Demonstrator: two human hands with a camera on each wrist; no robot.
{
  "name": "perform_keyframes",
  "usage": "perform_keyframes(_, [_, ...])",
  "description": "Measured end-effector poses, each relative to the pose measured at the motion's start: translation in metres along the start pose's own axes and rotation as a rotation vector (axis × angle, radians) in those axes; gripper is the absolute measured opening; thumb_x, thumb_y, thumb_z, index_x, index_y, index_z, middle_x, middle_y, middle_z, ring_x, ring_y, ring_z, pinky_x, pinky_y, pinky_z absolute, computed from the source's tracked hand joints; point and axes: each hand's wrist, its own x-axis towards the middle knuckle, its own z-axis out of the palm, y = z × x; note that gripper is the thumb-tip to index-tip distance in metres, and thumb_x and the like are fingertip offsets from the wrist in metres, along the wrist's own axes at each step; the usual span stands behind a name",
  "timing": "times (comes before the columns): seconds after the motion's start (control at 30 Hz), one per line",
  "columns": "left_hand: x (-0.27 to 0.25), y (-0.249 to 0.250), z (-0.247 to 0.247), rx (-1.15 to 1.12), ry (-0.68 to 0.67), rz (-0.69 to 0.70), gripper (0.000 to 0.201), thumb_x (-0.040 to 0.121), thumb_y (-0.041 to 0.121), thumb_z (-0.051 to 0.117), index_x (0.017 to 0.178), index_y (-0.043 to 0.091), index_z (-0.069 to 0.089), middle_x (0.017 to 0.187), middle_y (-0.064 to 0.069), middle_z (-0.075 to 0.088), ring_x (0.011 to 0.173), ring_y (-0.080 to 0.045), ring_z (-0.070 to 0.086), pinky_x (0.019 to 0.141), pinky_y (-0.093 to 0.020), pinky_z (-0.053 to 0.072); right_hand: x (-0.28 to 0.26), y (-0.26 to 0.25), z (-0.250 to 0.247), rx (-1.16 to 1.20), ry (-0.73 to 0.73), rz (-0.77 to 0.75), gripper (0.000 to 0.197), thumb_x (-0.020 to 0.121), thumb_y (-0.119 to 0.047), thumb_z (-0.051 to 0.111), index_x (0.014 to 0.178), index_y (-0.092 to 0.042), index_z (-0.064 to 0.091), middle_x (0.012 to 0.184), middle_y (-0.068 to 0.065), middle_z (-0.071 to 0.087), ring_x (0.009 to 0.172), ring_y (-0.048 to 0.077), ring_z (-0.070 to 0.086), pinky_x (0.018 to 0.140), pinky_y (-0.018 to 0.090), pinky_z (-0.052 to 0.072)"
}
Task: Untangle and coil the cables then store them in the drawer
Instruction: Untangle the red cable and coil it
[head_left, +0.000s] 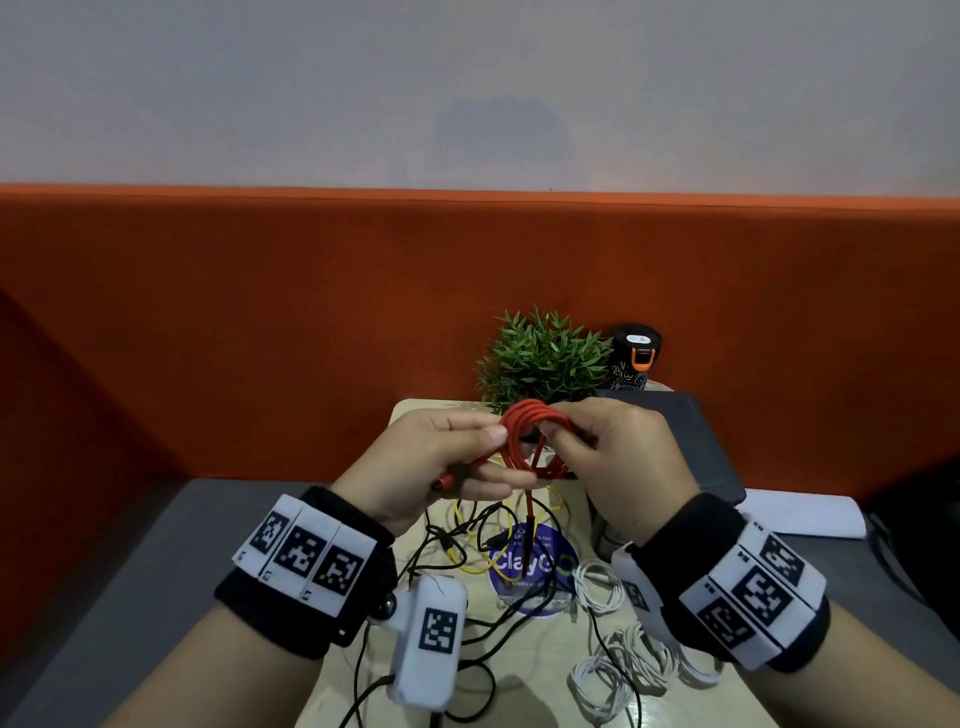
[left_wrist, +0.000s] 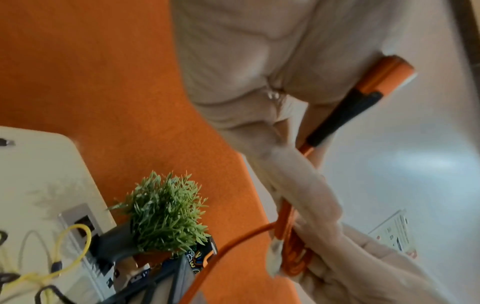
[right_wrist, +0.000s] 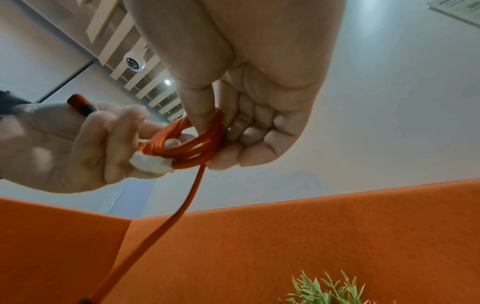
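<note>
1. Together, our two hands hold a red cable (head_left: 524, 431) up above a pale desk (head_left: 415, 415), in front of an orange partition (head_left: 311, 312).
2. Our left hand (head_left: 431, 467) has its fingers curled round the left side of the coil, and one plug end (head_left: 449, 479) of the red cable sticks out below the palm.
3. Our right hand (head_left: 618, 457) pinches the right side of the coil; in the right wrist view its thumb (right_wrist: 200, 111) passes through the loops and the other fingers (right_wrist: 249, 131) curl behind them.
4. The red cable is wound into several loops between the hands, and one loose tail hangs straight down from the coil toward the desk, ending in a dark plug (head_left: 528, 530).
5. Below the hands, on the desk, lie a yellow cable (head_left: 470, 519) and black cables (head_left: 441, 540), tangled together over a round blue sticker (head_left: 530, 571).
6. White cables (head_left: 623, 660) sit in loose bundles on the right part of the desk, near our right wrist.
7. A small green plant (head_left: 543, 358) stands at the far edge of the desk, just behind the coil, with a black bottle (head_left: 636, 358) beside it on the right.
8. A dark flat case (head_left: 691, 441) lies to the right of the plant, partly hidden by our right hand.
9. Both wrists wear black bands carrying white squares with black patterns.
10. We cannot see a drawer in any of the views.
</note>
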Motion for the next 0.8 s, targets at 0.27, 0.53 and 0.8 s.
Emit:
perform_keyframes(0.27, [-0.002, -0.013, 0.0, -0.228, -0.089, 0.038, 0.027, 0.092, 0.002, 0.044, 0.115, -0.001, 0.057, 0.109, -0.021, 0.068, 0.094, -0.025, 0.07, 0.07, -0.026, 0.059, 0.003, 0.003, -0.003, 0.147, 0.001, 0.136, 0.02, 0.095, -0.025, 0.056, 0.094, -0.022, 0.075, 0.077, 0.0, 0.072, 0.073, 0.015, 0.064, 0.068, 0.033, 0.052])
perform_keyframes(0.53, [0.006, -0.032, -0.001, -0.259, -0.149, 0.093, 0.056, 0.06, 0.015, 0.075, 0.115, 0.012, 0.059, 0.097, -0.006, 0.073, 0.05, -0.013, 0.065, 0.042, -0.019, 0.05, 0.003, -0.009, -0.002, 0.268, -0.043, 0.159, 0.02, 0.094, -0.019, 0.057, 0.086, -0.021, 0.075, 0.062, -0.004, 0.064, 0.054, 0.0, 0.054, 0.045, 0.007, 0.037])
perform_keyframes(0.8, [0.012, -0.037, 0.001, -0.193, -0.18, 0.306, 0.058, 0.049, 0.026, 0.092, 0.099, 0.009, 0.069, 0.076, -0.006, 0.068, 0.039, -0.01, 0.052, 0.035, -0.016, 0.04, 0.003, -0.013, 0.004, 0.294, -0.087, 0.154, 0.02, 0.092, -0.019, 0.059, 0.084, -0.025, 0.076, 0.063, -0.008, 0.066, 0.058, 0.0, 0.056, 0.048, 0.008, 0.039])
